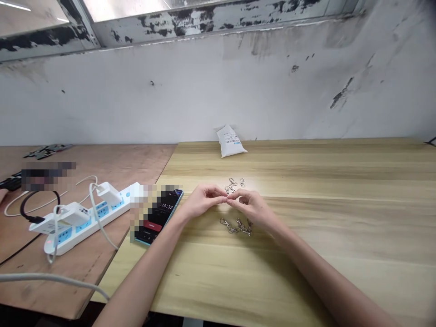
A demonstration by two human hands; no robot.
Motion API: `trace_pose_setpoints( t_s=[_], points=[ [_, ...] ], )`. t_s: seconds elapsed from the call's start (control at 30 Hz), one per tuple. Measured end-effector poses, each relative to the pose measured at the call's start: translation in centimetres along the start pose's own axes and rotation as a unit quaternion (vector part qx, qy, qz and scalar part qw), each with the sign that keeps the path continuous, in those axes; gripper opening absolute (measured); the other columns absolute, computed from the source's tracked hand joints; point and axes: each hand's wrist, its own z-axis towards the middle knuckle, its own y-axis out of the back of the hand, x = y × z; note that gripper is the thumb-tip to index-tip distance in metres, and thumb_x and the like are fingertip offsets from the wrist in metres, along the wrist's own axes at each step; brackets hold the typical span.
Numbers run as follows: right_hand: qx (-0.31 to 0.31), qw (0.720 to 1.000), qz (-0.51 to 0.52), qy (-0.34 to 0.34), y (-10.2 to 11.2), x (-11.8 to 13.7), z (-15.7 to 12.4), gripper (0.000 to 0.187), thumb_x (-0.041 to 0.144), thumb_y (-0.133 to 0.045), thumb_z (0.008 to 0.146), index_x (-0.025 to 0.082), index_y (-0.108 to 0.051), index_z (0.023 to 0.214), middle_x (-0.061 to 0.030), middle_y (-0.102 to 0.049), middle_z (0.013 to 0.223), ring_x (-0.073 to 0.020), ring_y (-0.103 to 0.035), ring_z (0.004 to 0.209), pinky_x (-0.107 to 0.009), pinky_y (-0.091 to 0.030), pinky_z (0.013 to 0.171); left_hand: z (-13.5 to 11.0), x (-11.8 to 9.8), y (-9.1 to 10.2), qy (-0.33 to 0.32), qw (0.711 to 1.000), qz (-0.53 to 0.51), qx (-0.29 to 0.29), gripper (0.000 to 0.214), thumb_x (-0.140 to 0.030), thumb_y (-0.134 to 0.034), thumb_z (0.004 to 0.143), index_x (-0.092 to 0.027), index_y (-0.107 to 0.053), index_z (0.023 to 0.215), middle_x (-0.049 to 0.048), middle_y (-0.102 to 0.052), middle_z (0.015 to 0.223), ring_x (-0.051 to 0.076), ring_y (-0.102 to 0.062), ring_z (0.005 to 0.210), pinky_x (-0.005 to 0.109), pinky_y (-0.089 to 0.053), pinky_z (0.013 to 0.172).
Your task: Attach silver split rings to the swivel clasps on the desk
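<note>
The left hand [202,203] and right hand [251,209] meet above the table [344,240], their fingertips [222,195] drawn together in a tight pinch. The fingers hide the inside of this grip, so I cannot tell whether it is clamped on a small metal piece or closed on nothing. Just beyond the grip lies a loose cluster of silver swivel snap hooks [233,185], its nearest pieces partly hidden behind the fingers. Just below the grip, toward the person, sits a tangled pile of matching hooks [237,226]. Left of the grip, a phone [157,217] shows 10:32, with part of it pixelated. Farther left, a white power strip [80,230] lies on a plywood board [112,165]. Well beyond the grip, a labelled white bag [230,141] rests against the wall.
</note>
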Motion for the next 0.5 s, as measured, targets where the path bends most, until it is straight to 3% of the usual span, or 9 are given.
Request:
trace_pose_setpoints(
  t_s=[0.27,0.5],
  points=[
    [0.026,0.996,0.064,-0.050,-0.16,0.62,-0.21,0.042,0.058,-0.063,0.078,0.017,-0.068,0.084,-0.0013,-0.060,0.064,-0.0100,-0.041,0.050,-0.023,-0.025,0.046,-0.13,-0.40,0.09,0.020,0.999,-0.039,-0.015,0.021,-0.033,-0.075,0.075,-0.014,-0.072,0.082,0.0076,-0.075,0.081,0.016,-0.068,0.076,0.027,-0.051,0.072],
    [-0.032,0.993,0.088,-0.070,-0.15,0.68,-0.04,0.037,0.054,-0.066,0.074,0.017,-0.064,0.076,0.0016,-0.056,0.062,-0.0080,-0.038,0.048,-0.023,-0.026,0.046,-0.12,-0.35,0.03,-0.019,0.999,-0.025,-0.011,0.020,-0.031,-0.072,0.079,-0.016,-0.075,0.092,0.0084,-0.076,0.097,0.019,-0.069,0.091,0.030,-0.052,0.084]
  ],
)
